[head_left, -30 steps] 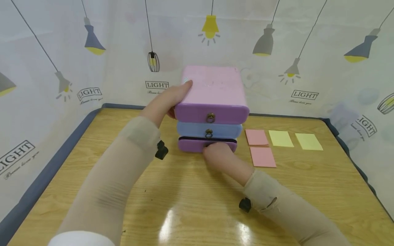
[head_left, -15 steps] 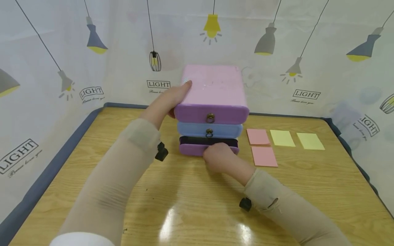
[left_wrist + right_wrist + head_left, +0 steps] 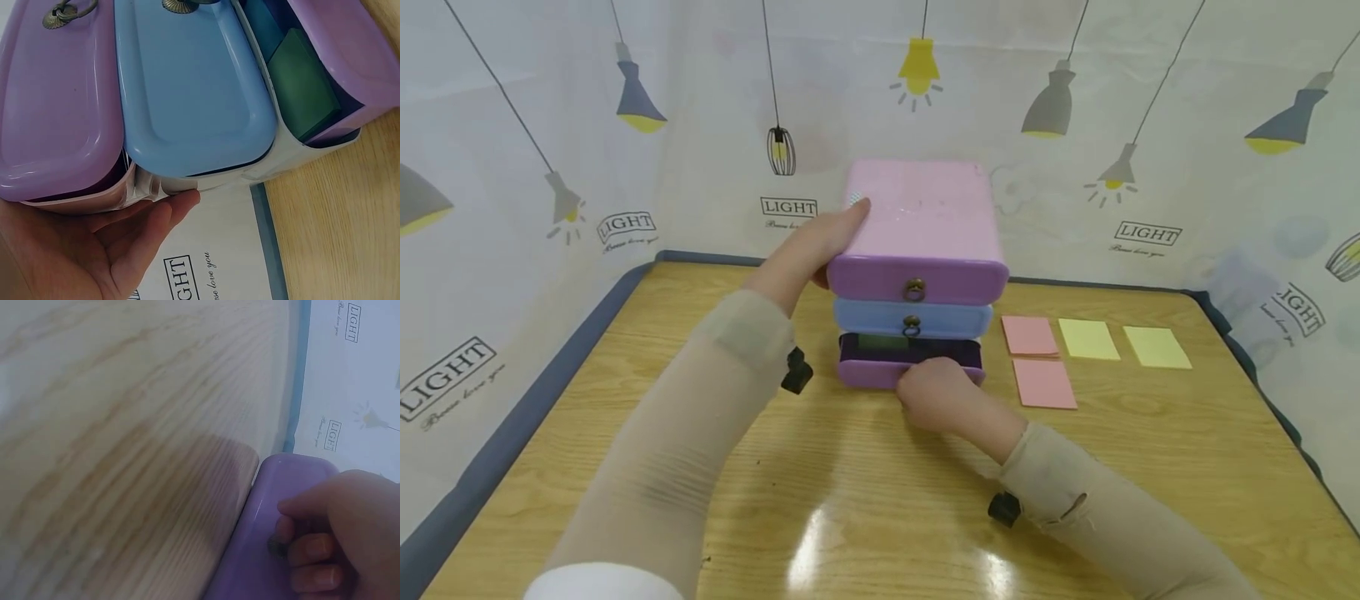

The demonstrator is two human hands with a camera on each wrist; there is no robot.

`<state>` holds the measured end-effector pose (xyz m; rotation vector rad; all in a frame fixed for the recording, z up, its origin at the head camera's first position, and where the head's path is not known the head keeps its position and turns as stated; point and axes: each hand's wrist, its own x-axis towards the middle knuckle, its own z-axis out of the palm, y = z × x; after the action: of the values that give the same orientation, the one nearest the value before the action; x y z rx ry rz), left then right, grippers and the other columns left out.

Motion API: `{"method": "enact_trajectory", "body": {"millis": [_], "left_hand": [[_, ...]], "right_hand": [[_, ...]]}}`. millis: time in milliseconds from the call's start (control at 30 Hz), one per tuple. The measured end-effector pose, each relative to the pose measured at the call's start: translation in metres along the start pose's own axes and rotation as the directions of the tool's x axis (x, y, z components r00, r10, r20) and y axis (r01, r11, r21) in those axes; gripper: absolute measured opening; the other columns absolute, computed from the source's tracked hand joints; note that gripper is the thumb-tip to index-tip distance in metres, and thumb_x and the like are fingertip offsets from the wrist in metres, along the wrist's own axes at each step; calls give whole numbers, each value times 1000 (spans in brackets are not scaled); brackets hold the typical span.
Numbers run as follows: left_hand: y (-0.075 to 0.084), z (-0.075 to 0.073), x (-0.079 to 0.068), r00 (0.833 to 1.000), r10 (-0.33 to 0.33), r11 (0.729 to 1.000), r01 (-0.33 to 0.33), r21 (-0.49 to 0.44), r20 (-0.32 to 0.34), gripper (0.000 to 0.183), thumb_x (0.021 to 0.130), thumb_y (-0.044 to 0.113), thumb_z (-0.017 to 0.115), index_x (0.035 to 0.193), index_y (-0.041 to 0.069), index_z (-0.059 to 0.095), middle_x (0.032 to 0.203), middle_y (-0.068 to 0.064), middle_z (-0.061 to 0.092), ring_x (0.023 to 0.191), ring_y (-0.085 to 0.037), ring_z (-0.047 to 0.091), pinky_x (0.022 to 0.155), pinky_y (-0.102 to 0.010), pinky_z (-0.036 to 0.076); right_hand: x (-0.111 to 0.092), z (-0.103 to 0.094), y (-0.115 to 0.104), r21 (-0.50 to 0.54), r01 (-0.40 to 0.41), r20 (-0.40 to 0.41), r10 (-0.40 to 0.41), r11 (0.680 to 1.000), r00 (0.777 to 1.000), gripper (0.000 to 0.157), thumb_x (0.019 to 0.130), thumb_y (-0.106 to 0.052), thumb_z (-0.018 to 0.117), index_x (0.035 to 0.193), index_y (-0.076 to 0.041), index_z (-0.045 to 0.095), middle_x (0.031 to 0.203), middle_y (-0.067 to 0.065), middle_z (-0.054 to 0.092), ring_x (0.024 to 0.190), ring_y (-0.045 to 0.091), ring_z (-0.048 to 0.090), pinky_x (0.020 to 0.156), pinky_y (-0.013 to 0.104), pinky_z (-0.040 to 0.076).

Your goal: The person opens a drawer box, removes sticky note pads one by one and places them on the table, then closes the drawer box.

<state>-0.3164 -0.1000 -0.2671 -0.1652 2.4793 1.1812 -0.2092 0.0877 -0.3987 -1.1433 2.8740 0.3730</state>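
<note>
A small three-drawer cabinet with a pink top stands on the table. My left hand braces its left side, thumb on the top edge; in the left wrist view its fingers lie fairly straight along the side. The upper purple drawer and the middle blue drawer are in place. The bottom purple drawer is pulled partly out, showing a green flat block and a blue piece inside. My right hand pinches its metal handle with curled fingers, which partly hide it.
Two pink sticky-note pads and two yellow ones, including a nearer yellow pad, lie right of the cabinet on the wooden table. A lamp-printed cloth rises behind the table edge.
The bottom drawer has slid farther toward me with my right hand on its handle, and the green block inside has come into sight. My left hand has stayed on the cabinet.
</note>
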Motion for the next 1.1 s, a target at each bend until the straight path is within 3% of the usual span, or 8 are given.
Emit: {"method": "enact_trajectory", "body": {"millis": [333, 733, 933, 1100], "left_hand": [[0, 0, 0, 1000, -8, 1000, 8, -1, -9, 92, 92, 75, 20, 142, 1, 42, 107, -18, 60, 80, -30, 69, 62, -38, 58], [-2, 0, 1, 1000, 3, 1000, -3, -19, -2, 91, 92, 75, 21, 142, 2, 42, 107, -18, 60, 80, -30, 68, 69, -41, 58], [-3, 0, 1, 1000, 6, 1000, -6, -21, 1, 92, 92, 76, 21, 143, 2, 41, 106, -18, 61, 80, -30, 69, 66, -39, 58], [-3, 0, 0, 1000, 0, 1000, 0, -23, -3, 92, 92, 76, 21, 143, 2, 42, 106, -18, 61, 81, -30, 68, 65, -39, 58]], "right_hand": [[-6, -3, -7, 23, -7, 50, 6, 1000, 999, 22, 81, -14, 61, 60, -12, 56, 59, 4, 54, 55, 25, 55, 48, 46, 49], [-15, -4, -14, 46, -3, 34, 2, 999, 999, 22, 79, -15, 63, 59, -13, 54, 60, 4, 54, 55, 25, 54, 49, 44, 48], [-17, -3, -15, 35, 7, 10, -7, 999, 1000, 23, 79, -15, 63, 59, -12, 54, 60, 4, 54, 54, 25, 54, 48, 44, 48], [-20, -4, -19, 64, 6, 53, -10, 998, 999, 21, 77, -13, 63, 58, -13, 53, 59, 2, 52, 54, 23, 52, 48, 42, 47]]}}
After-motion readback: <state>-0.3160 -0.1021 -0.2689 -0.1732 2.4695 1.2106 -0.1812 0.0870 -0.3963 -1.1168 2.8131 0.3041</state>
